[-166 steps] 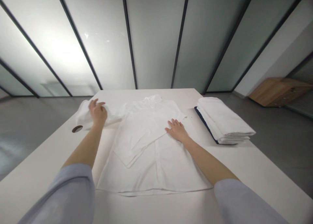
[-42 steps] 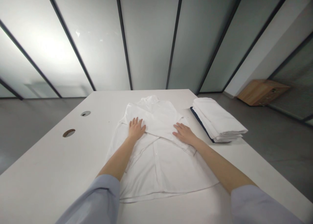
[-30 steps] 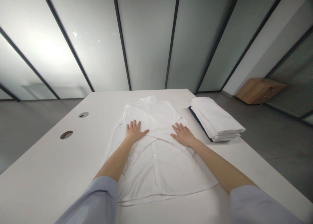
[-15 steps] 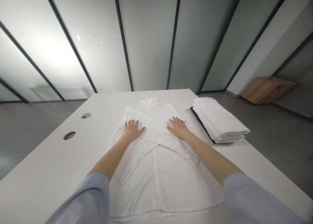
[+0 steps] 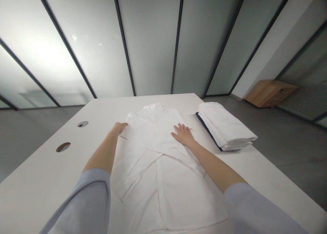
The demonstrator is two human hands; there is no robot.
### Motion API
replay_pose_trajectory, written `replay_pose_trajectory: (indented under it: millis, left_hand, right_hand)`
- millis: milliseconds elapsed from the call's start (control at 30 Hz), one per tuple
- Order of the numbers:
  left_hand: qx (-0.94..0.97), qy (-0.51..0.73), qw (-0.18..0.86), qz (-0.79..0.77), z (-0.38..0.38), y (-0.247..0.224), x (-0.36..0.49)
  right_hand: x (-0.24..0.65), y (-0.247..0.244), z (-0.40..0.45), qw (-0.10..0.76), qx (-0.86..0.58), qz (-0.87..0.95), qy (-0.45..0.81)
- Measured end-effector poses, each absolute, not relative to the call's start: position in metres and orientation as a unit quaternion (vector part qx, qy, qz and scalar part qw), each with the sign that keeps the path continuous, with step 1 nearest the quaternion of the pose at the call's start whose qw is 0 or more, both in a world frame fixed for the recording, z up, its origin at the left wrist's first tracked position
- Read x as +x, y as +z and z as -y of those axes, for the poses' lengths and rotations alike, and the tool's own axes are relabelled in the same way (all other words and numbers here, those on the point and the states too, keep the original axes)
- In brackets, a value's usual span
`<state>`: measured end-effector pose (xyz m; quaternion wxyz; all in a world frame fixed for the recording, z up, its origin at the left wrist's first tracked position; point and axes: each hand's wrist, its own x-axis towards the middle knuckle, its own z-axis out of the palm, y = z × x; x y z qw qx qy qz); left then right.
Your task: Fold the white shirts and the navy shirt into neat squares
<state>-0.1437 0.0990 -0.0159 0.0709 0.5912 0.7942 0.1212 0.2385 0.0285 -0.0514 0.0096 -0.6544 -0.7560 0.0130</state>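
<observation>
A white button-up shirt (image 5: 153,138) lies front up on the table, its collar at the far end and its sleeves folded in across the body. At the shirt's left edge, just below the shoulder, my left hand (image 5: 119,127) is closed on the fabric, thumb on top; its other fingers are mostly hidden. My right hand (image 5: 184,134) rests flat on the right side of the chest, fingers spread, holding nothing. A small button shows on the placket nearer to me.
A stack of folded white cloth (image 5: 224,121) with a dark navy layer (image 5: 208,130) under it sits at the right. Two round holes pierce the white table (image 5: 51,186) on the left. Beyond stand frosted glass panels and a wooden cabinet (image 5: 269,92).
My left hand has moved left from lying flat on the shirt's chest to its left edge and closed there. The right hand stays flat in place. The view has shifted slightly.
</observation>
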Motion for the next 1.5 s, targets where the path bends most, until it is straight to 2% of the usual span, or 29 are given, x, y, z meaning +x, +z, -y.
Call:
replay_pose_trajectory:
  millis: [133, 367, 600, 933, 1500]
  left_hand:
    - [0.598, 0.099, 0.115, -0.787, -0.098, -0.014, -0.138]
    - [0.664, 0.045, -0.005, -0.746, -0.067, -0.026, -0.104]
    - [0.693, 0.018, -0.038, -0.719, -0.055, -0.036, -0.079]
    - [0.704, 0.013, -0.042, -0.709, -0.051, -0.042, -0.083]
    - [0.711, 0.02, -0.027, -0.703, -0.053, -0.044, -0.08]
  right_hand:
    - [0.238, -0.051, -0.027, 0.012, -0.655, 0.755, 0.005]
    - [0.233, -0.041, -0.022, 0.031, -0.65, 0.759, -0.005]
    - [0.2, -0.023, -0.018, 0.049, -0.629, 0.776, 0.018]
    - [0.207, -0.014, -0.006, -0.012, -0.658, 0.751, 0.055]
    - [0.245, -0.014, -0.003, 0.03, -0.689, 0.715, 0.115]
